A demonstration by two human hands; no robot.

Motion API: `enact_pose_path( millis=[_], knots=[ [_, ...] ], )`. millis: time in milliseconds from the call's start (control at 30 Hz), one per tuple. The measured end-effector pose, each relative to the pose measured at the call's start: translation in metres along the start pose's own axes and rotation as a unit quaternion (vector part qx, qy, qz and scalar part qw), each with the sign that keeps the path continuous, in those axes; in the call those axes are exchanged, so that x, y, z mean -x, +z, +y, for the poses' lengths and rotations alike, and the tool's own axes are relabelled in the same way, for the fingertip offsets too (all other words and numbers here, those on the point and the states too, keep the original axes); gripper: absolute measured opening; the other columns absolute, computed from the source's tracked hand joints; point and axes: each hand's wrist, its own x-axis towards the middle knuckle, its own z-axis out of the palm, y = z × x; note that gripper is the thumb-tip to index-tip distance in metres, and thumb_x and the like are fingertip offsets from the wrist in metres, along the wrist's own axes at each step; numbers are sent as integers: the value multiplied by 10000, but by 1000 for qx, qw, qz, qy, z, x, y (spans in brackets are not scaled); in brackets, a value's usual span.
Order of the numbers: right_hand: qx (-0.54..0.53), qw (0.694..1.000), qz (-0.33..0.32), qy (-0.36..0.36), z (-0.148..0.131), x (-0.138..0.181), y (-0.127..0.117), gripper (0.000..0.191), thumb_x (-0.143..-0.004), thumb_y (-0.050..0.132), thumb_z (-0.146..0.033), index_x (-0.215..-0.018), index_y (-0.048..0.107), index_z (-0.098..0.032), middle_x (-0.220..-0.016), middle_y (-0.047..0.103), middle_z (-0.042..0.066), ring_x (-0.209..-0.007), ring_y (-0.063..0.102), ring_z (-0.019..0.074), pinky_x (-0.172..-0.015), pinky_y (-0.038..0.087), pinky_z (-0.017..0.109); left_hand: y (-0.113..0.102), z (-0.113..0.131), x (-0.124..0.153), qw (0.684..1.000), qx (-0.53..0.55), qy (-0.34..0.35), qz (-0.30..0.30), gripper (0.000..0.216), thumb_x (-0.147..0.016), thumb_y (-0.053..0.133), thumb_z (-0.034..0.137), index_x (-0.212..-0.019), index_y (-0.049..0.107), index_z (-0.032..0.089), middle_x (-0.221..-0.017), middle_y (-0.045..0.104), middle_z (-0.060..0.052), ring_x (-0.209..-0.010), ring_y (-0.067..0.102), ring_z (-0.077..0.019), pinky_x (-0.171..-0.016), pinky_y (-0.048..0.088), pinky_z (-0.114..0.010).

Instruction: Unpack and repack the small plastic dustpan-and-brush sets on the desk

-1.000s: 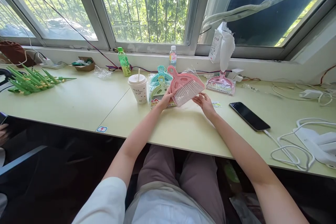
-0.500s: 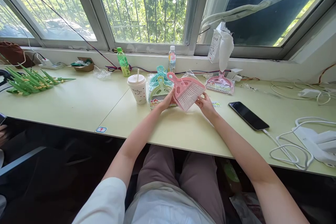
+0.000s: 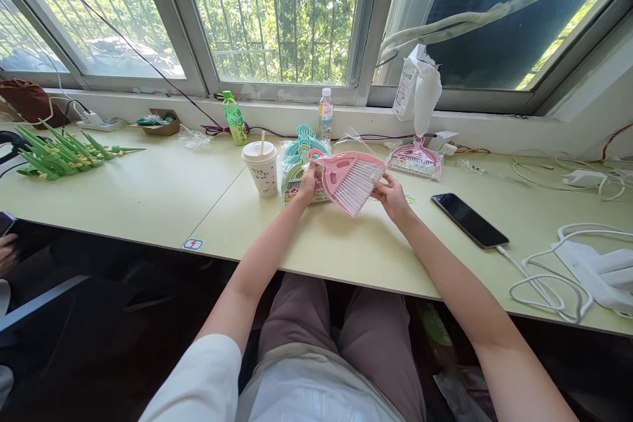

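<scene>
The item under inspection is a fan-shaped pink plastic dustpan-and-brush set with white bristles (image 3: 353, 178), in clear film. It is held tilted above the table's front half, its ring handle to the left and its bristle edge to the lower right. The left hand (image 3: 307, 183) is closed on the set near the handle. The right hand (image 3: 390, 198) holds the outer corner at the bristle edge, fingers bent in a narrow grip.

Behind the left hand, upright and partly hidden, stand a pale green plastic dustpan-and-brush set (image 3: 295, 173) and, behind it, turquoise plastic sets (image 3: 305, 136), all in clear film. Just left of these is a white lidded paper cup with a straw (image 3: 260, 170). A green-labelled bottle with a green cap (image 3: 234, 119) and a clear bottle with a white cap (image 3: 325, 113) stand further back.

To the right rear is a second wrapped pink set (image 3: 417, 161), below a white tissue pack (image 3: 410, 89). A black-screened phone (image 3: 469, 219) lies right of the right hand, a white cable (image 3: 514, 264) plugged into it. All tabletop items rest on a pale yellow-green table (image 3: 148, 191).
</scene>
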Motion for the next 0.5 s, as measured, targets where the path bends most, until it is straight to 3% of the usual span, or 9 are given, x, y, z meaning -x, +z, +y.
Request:
enact_pose_path(
  millis=[100, 200, 367, 500],
  knots=[
    [16, 1000, 6, -2, -6, -1, -8, 557, -622, 794, -440, -1088, 564, -237, -885, 721, 18, -813, 707, 208, -811, 580, 384, -4, 7, 0, 999, 1, 43, -25, 534, -952, 367, 600, -1173, 614, 182, -928, 702, -80, -850, 658, -198, -627, 521, -270],
    [30, 1000, -6, 6, -14, -2, -19, 567, -606, 803, -422, -1097, 595, -231, -879, 728, 20, -767, 703, 206, -776, 577, 375, -10, 14, -1, 991, -28, 122, -48, 521, -919, 462, 583, -1252, 584, 201, -1069, 699, -89, -929, 650, -203, -678, 527, -280],
    [53, 998, -34, 25, -21, -2, -28, 579, -606, 810, -397, -1124, 627, -216, -846, 737, 27, -707, 691, 196, -730, 573, 363, -13, 11, 0, 948, -215, 187, -143, 417, -786, 658, 555, -920, 734, 168, -872, 721, -76, -827, 647, -206, -746, 487, -300],
    [69, 996, -46, 35, -19, -3, -30, 599, -614, 811, -398, -1153, 625, -213, -865, 746, 39, -731, 698, 204, -730, 573, 362, -12, 4, 1, 938, -240, 199, -150, 297, -751, 702, 453, -784, 736, 160, -769, 705, -62, -738, 631, -191, -722, 475, -305]
  ],
)
